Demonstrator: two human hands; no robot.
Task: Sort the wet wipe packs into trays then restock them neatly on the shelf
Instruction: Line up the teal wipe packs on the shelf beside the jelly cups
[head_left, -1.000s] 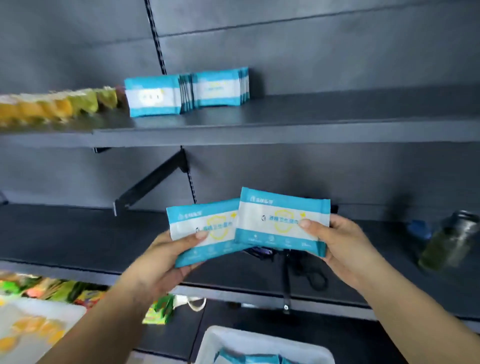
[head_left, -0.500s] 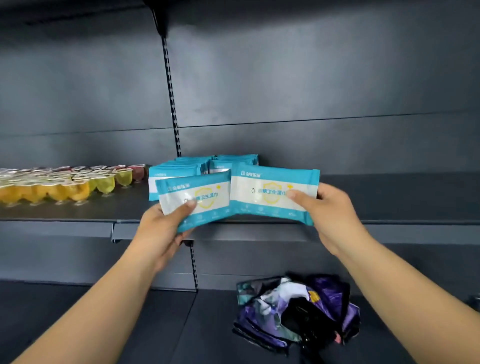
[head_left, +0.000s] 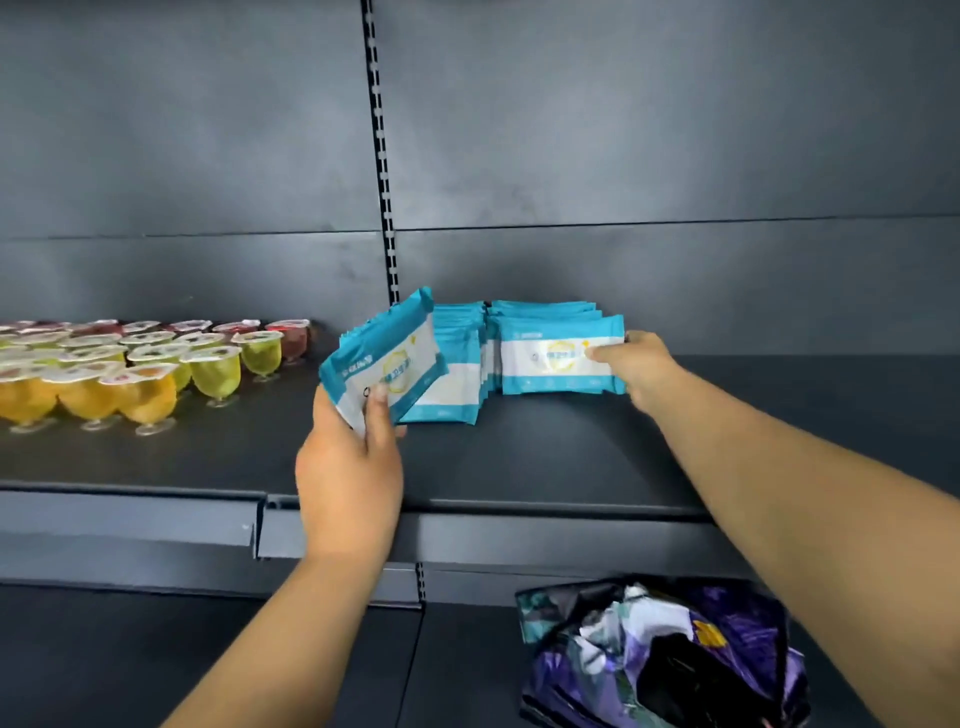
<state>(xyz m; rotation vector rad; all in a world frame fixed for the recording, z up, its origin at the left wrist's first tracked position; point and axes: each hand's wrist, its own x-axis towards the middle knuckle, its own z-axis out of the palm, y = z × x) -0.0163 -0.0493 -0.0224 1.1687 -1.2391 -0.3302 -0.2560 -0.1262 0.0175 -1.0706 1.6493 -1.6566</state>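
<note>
Both hands have reached the shelf (head_left: 519, 457): right hand (head_left: 631, 366) pinches its pack (head_left: 558, 356) upright against the right row (head_left: 540, 312); left hand (head_left: 358, 441) grips a tilted pack (head_left: 384, 358) before the left row (head_left: 457, 364).

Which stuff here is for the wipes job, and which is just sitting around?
For the job:
- left hand, holding a tilted wipe pack
- right hand, setting a second pack on the shelf
- two rows of packs

Just sitting around:
- jelly cups
- crumpled purple bag
</note>
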